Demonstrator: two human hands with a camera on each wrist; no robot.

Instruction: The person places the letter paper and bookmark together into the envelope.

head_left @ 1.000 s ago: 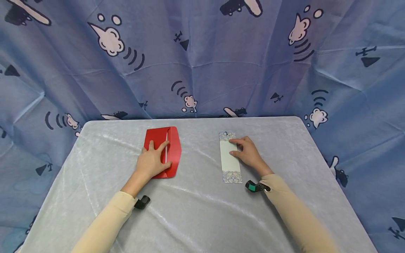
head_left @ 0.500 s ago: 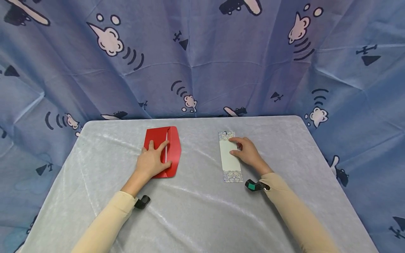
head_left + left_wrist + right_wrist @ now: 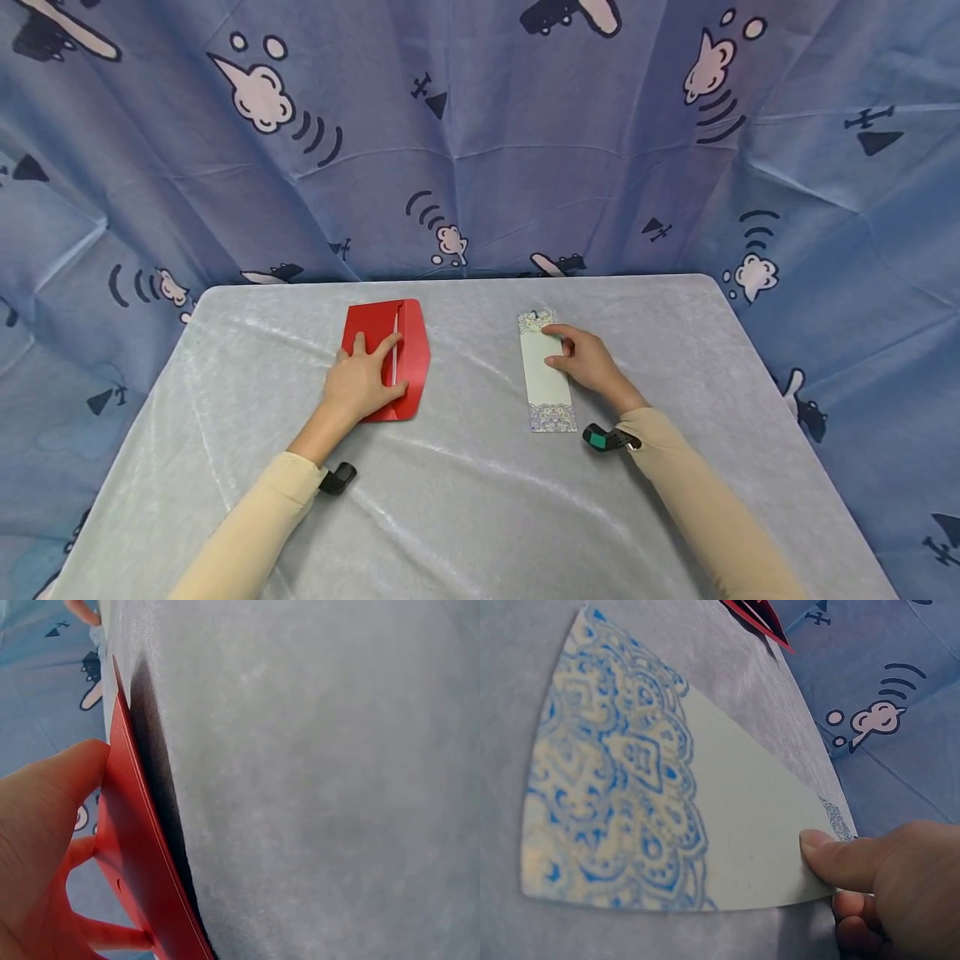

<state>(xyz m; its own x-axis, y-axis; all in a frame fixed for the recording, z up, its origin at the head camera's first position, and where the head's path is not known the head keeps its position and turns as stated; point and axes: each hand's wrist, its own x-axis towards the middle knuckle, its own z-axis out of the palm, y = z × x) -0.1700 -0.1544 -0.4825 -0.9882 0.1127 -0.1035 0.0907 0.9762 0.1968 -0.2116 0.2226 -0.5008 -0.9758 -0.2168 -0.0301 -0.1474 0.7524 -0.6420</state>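
Observation:
A red envelope (image 3: 415, 358) lies flap unfolded on the left half of the table, its flap to the right and a thin white strip along the opening. My left hand (image 3: 352, 387) rests on it with spread fingers; in the left wrist view the thumb and fingertips touch the red paper (image 3: 135, 832). On the right side is a pale bookmark (image 3: 546, 383) with blue lace-like patterned ends. My right hand (image 3: 592, 358) pinches its right edge. The right wrist view has the thumb on top of the bookmark (image 3: 742, 810) and curled fingers at its edge, partly hidden.
A light grey cloth covers the table (image 3: 465, 500). Behind it hangs a blue patterned curtain (image 3: 495, 150). Each wrist carries a small black device, the left one (image 3: 337, 479) and the right one (image 3: 603, 438).
The bookmark has tilted very slightly, its lower end shifting a little to the right and its upper end a little left. My left hand and the envelope stay still.

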